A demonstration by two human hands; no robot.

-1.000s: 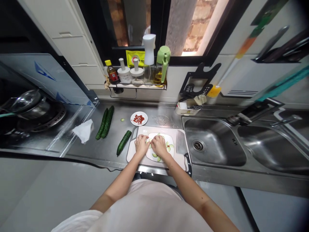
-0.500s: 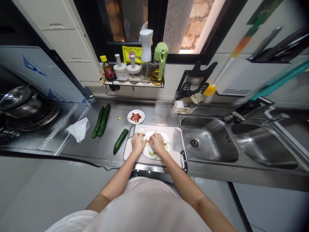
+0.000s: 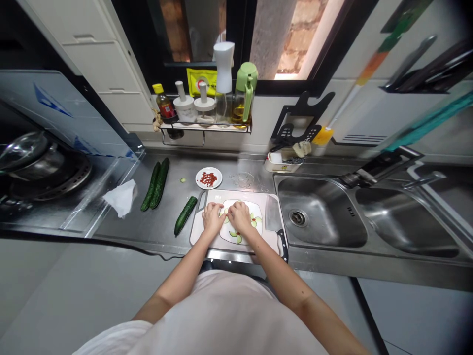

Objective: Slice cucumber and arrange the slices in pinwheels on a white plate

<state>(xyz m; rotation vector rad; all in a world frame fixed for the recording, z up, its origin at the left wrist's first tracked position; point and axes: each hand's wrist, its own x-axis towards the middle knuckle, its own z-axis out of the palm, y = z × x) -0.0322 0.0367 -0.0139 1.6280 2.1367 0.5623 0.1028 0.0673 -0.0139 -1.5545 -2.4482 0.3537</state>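
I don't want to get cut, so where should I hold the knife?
By its black handle, probably from the near right. The knife lies on the board with its handle at the near end and its wide blade pointing away, so that grip likely keeps you clear of the blade.

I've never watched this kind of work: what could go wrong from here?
The left hand or right hand might nudge the slices on the plate. The knife lies on the board, its handle near the counter's front edge; an arm could bump it.
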